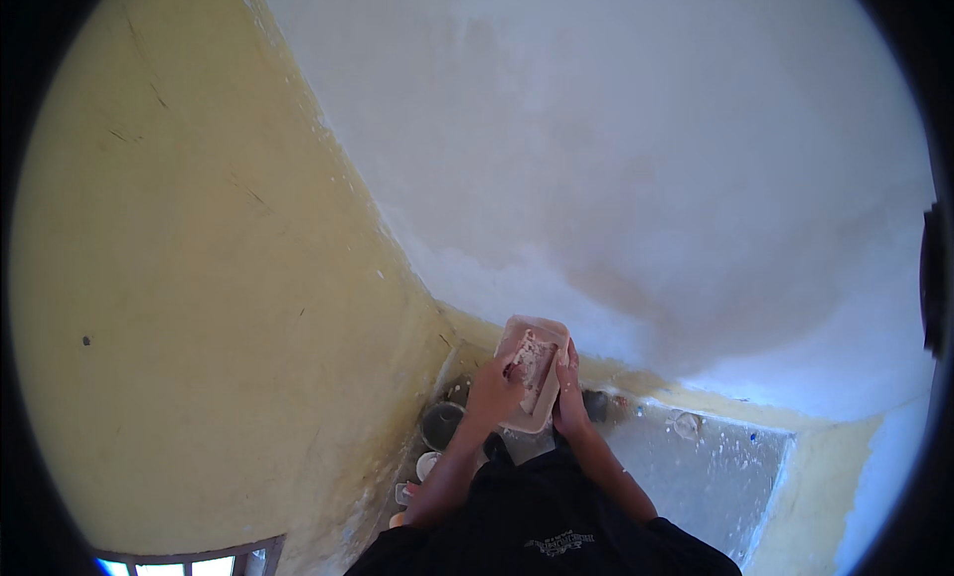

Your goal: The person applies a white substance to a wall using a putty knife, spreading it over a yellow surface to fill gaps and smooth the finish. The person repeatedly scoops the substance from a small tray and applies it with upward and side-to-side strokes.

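Note:
A shallow rectangular plastic tray (546, 418), pale pinkish and smeared with white, is held up in front of my body. My right hand (569, 392) grips it along its right side, fingers against the outer wall. My left hand (494, 389) reaches over the tray's left edge with its fingers curled inside. Something small and dark shows at those fingertips, too little to name. White, paste-like material (535, 365) lies smeared over the tray's bottom.
Ahead rises a wall with a white coat (596, 129) and a greyish, damp-looking patch. A yellow wall (199, 228) stands at the left. Below on the white-spattered floor (686, 477) are a dark bucket (441, 424), a white container (427, 465) and a crumpled pale lump (686, 426).

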`<state>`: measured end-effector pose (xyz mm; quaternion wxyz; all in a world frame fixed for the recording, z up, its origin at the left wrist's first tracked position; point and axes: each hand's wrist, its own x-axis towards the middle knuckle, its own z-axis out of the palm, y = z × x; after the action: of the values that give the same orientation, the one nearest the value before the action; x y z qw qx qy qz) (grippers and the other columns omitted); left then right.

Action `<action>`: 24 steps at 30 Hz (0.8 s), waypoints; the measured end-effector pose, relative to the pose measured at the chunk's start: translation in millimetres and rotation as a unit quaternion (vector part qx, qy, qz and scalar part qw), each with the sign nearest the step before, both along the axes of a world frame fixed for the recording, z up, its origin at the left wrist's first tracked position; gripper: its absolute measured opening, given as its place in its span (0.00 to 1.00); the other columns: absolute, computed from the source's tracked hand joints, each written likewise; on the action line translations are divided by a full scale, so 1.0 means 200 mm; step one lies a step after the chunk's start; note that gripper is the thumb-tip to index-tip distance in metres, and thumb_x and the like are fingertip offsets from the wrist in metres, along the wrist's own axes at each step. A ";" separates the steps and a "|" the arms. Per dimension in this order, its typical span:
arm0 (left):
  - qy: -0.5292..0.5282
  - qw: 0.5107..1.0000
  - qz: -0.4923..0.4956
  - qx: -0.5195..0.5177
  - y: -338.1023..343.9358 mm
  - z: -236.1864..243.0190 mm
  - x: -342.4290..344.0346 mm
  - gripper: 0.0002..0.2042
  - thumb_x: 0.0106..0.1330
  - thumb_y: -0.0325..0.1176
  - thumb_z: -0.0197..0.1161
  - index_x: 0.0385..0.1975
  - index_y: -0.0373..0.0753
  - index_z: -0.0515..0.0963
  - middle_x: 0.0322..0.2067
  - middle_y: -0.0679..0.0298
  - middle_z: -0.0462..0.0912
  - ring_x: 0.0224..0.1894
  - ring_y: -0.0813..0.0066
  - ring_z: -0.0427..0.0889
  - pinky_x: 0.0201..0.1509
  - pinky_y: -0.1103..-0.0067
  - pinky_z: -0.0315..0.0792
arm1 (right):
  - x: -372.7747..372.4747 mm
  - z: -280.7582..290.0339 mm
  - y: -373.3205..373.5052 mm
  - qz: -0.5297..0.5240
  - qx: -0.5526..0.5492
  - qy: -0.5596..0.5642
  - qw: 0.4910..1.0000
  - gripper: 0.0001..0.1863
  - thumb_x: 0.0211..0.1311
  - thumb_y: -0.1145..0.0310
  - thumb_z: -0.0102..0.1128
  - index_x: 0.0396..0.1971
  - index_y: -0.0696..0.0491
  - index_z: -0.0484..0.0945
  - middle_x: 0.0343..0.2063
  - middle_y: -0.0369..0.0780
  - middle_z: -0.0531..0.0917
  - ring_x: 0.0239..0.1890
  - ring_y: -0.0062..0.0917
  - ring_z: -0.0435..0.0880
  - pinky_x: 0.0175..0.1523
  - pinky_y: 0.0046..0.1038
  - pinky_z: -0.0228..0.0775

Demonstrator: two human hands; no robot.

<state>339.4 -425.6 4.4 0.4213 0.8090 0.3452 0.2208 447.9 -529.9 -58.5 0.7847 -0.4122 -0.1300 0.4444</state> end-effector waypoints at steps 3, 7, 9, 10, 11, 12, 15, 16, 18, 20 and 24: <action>0.031 0.998 0.013 -0.057 0.16 0.00 -0.17 0.13 0.62 0.29 0.59 0.45 0.31 0.79 0.34 0.46 0.83 0.37 0.52 0.84 0.44 0.67 0.75 | -0.13 -0.04 0.09 -0.018 -0.013 -0.007 1.000 0.35 0.75 0.54 0.43 0.73 0.44 0.40 0.68 0.40 0.57 0.69 0.30 0.59 0.70 0.36 0.57; -0.033 0.986 0.011 -0.164 0.32 0.01 -0.34 0.08 0.65 0.26 0.58 0.40 0.29 0.79 0.27 0.57 0.82 0.28 0.75 0.79 0.35 0.76 0.72 | -0.27 -0.07 0.20 -0.054 -0.010 0.026 0.998 0.35 0.74 0.54 0.44 0.73 0.43 0.40 0.68 0.39 0.57 0.68 0.31 0.59 0.69 0.36 0.58; -0.044 0.977 0.010 -0.210 0.33 0.03 -0.36 0.07 0.65 0.25 0.57 0.38 0.28 0.79 0.25 0.60 0.81 0.26 0.82 0.76 0.32 0.78 0.71 | -0.28 -0.05 0.18 -0.072 0.017 0.017 0.997 0.35 0.74 0.54 0.44 0.73 0.43 0.41 0.68 0.39 0.58 0.68 0.30 0.60 0.69 0.36 0.59; -0.041 0.982 0.005 -0.185 0.33 0.05 -0.35 0.07 0.66 0.24 0.57 0.38 0.29 0.79 0.26 0.62 0.81 0.26 0.83 0.76 0.32 0.79 0.71 | -0.28 -0.02 0.15 -0.071 0.003 0.015 0.997 0.35 0.74 0.54 0.44 0.73 0.43 0.41 0.68 0.39 0.58 0.68 0.30 0.60 0.69 0.36 0.59; -0.041 0.985 0.001 -0.168 0.31 0.06 -0.35 0.07 0.67 0.23 0.57 0.39 0.29 0.79 0.26 0.64 0.82 0.26 0.85 0.76 0.31 0.80 0.71 | -0.27 -0.01 0.13 -0.075 -0.011 0.025 0.997 0.34 0.74 0.54 0.44 0.73 0.44 0.41 0.67 0.39 0.58 0.68 0.30 0.61 0.69 0.36 0.59; -0.041 0.986 0.005 -0.162 0.30 0.07 -0.33 0.07 0.67 0.23 0.57 0.39 0.29 0.79 0.26 0.64 0.82 0.26 0.85 0.76 0.31 0.80 0.71 | -0.27 0.01 0.11 -0.074 -0.003 0.048 0.996 0.34 0.74 0.54 0.44 0.73 0.44 0.42 0.67 0.39 0.59 0.68 0.30 0.61 0.69 0.36 0.59; -0.098 0.964 0.010 -0.246 0.27 0.08 -0.30 0.07 0.68 0.22 0.55 0.41 0.29 0.78 0.27 0.65 0.82 0.28 0.85 0.77 0.31 0.81 0.72 | -0.24 0.03 0.10 -0.077 0.006 0.035 0.996 0.34 0.74 0.54 0.44 0.72 0.45 0.43 0.66 0.39 0.60 0.67 0.30 0.62 0.69 0.36 0.60; -0.109 0.953 0.007 -0.283 0.27 0.06 -0.29 0.08 0.69 0.22 0.55 0.43 0.29 0.77 0.29 0.65 0.83 0.29 0.85 0.78 0.32 0.81 0.72 | -0.20 0.02 0.11 -0.079 0.009 0.027 0.996 0.34 0.74 0.54 0.44 0.72 0.45 0.43 0.66 0.39 0.60 0.67 0.30 0.62 0.69 0.36 0.60; -0.127 0.942 0.004 -0.311 0.27 0.03 -0.28 0.08 0.69 0.22 0.55 0.45 0.29 0.77 0.30 0.64 0.83 0.30 0.85 0.78 0.34 0.82 0.73 | -0.17 0.00 0.11 -0.053 0.041 0.064 0.996 0.39 0.73 0.55 0.47 0.73 0.44 0.35 0.69 0.43 0.55 0.69 0.32 0.59 0.69 0.38 0.58; -0.137 0.943 -0.012 -0.302 0.27 -0.01 -0.27 0.09 0.69 0.22 0.55 0.46 0.28 0.76 0.32 0.64 0.84 0.32 0.85 0.79 0.37 0.83 0.73 | -0.14 -0.04 0.12 -0.050 0.031 0.038 0.998 0.39 0.73 0.55 0.47 0.73 0.44 0.35 0.68 0.43 0.55 0.69 0.32 0.59 0.69 0.38 0.58; -0.172 0.931 -0.002 -0.320 0.28 -0.09 -0.25 0.09 0.69 0.23 0.55 0.46 0.29 0.76 0.33 0.63 0.84 0.33 0.83 0.80 0.39 0.83 0.74 | -0.09 -0.11 0.10 -0.030 0.051 0.049 0.997 0.40 0.73 0.57 0.49 0.73 0.44 0.33 0.68 0.43 0.56 0.69 0.33 0.59 0.69 0.39 0.58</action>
<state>288.4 -370.5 -13.1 0.7116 0.5813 0.3181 0.2335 429.8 -510.5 -79.7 0.8230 -0.3534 -0.1017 0.4329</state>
